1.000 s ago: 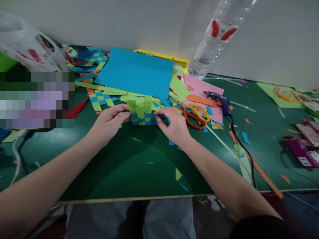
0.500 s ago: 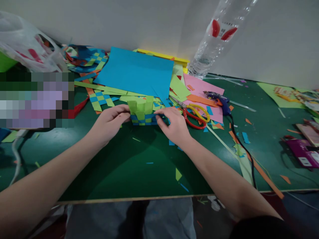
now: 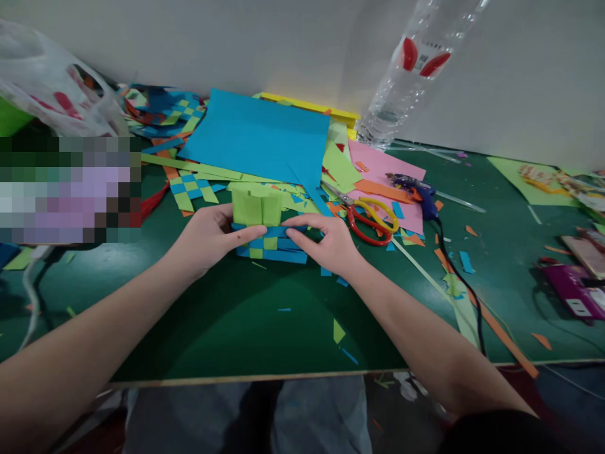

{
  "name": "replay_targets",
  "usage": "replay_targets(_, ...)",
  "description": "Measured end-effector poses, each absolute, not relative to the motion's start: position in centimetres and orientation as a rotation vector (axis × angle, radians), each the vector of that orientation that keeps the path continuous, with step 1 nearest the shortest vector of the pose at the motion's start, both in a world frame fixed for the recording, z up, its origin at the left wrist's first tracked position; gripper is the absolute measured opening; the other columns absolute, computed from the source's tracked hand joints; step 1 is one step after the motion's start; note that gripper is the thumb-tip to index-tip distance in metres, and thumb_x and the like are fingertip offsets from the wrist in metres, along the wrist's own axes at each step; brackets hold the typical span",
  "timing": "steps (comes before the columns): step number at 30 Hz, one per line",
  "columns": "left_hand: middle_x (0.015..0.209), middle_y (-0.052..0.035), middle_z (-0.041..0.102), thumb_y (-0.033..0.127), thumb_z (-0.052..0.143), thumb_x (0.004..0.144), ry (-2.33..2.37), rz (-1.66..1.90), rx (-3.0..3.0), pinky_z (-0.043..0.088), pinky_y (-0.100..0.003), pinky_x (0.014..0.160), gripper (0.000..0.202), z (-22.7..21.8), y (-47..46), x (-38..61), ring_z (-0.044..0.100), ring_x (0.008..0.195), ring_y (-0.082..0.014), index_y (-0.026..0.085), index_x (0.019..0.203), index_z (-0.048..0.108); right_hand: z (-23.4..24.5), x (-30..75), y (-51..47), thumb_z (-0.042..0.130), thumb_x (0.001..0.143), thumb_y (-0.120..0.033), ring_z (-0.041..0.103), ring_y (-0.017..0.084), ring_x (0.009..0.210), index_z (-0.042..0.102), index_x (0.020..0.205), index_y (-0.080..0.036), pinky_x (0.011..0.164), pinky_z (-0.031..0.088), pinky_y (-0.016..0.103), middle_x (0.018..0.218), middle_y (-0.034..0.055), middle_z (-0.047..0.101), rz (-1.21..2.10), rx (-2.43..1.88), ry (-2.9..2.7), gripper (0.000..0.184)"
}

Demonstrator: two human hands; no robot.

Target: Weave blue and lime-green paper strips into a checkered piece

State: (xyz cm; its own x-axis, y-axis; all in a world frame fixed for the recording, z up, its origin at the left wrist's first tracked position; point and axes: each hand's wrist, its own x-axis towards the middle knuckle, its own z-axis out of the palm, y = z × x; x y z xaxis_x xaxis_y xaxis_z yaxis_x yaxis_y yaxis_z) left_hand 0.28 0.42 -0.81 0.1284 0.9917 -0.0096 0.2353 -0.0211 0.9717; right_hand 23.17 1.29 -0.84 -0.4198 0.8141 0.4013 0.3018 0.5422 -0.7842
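The left hand [image 3: 208, 239] and the right hand [image 3: 333, 244] meet on a small woven paper piece [image 3: 269, 247] of blue and lime-green strips, which lies on the dark green counter [image 3: 236, 321] directly between the two sets of fingers. The left fingers [image 3: 246, 232] are closed on its left side, with the thumb laid across the front, just below the loose lime-green strip ends [image 3: 255, 208] that stand up from the weave. The right fingers [image 3: 295, 222] are closed on its right side, pinching along the upper blue strip. Just right of the right fingers lie scissors with red and yellow handles [image 3: 373, 222], resting partly on a pink paper sheet [image 3: 392, 169]. Further right is a blue glue gun [image 3: 420, 190] with a black cable trailing toward the counter's near edge. Beyond the fingers a large blue paper sheet [image 3: 259, 142] covers a heap of coloured strips. A flat blue-and-green checkered woven mat [image 3: 189, 189] lies beyond and left of the left fingers. A clear plastic bottle with a red label [image 3: 406, 75] leans against the wall, well beyond the right fingers, and a white plastic bag [image 3: 42, 82] sits far to the left. Small paper scraps dot the counter nearer than the fingers.
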Motion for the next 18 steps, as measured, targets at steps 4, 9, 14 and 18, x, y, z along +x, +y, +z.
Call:
replay_targets(4, 0.097, -0.0079, 0.079, 0.049, 0.085, 0.061, 1.391, 0.936, 1.443, 0.062, -0.042, 0.076, 0.044, -0.4, 0.2, 0.3, 0.074, 0.088, -0.0286, 0.02, 0.094, 0.079, -0.7, 23.1, 1.2, 0.064, 0.091, -0.031, 0.072, 0.017, 0.097, 0.075, 0.099, -0.023, 0.088, 0.055, 0.031, 0.103, 0.0012, 0.078, 0.88, -0.883, -2.005, 0.016)
replay_targets(9, 0.093, -0.0077, 0.08, 0.051, 0.084, 0.062, 1.504, 0.906, 1.505, 0.062, -0.044, 0.073, 0.04, -0.2, 0.1, 0.2, 0.075, 0.082, -0.0297, 0.019, 0.087, 0.08, -0.8, 23.1, 1.3, 0.065, 0.09, -0.034, 0.071, 0.016, 0.087, 0.076, 0.095, -0.021, 0.078, 0.053, 0.028, 0.096, 0.002, 0.078, 0.927, -0.941, -2.02, 0.018)
replay_targets(14, 0.105, -0.0087, 0.079, 0.05, 0.083, 0.067, 1.538, 0.934, 1.5, 0.062, -0.046, 0.081, 0.046, -0.9, 0.4, -0.3, 0.075, 0.091, -0.031, 0.019, 0.1, 0.079, -1.1, 23.1, 1.5, 0.065, 0.091, -0.039, 0.068, 0.015, 0.078, 0.075, 0.089, -0.02, 0.071, 0.05, 0.026, 0.087, 0.0015, 0.076, 0.94, -0.995, -1.974, 0.022)
replay_targets(18, 0.11, -0.0088, 0.078, 0.046, 0.085, 0.066, 1.479, 0.942, 1.48, 0.062, -0.045, 0.086, 0.048, -1.1, 0.4, -0.3, 0.074, 0.097, -0.0311, 0.019, 0.105, 0.078, -1.1, 23.1, 1.6, 0.065, 0.091, -0.037, 0.068, 0.014, 0.078, 0.075, 0.089, -0.021, 0.072, 0.05, 0.026, 0.086, 0.0007, 0.076, 0.953, -1.01, -1.988, 0.02)
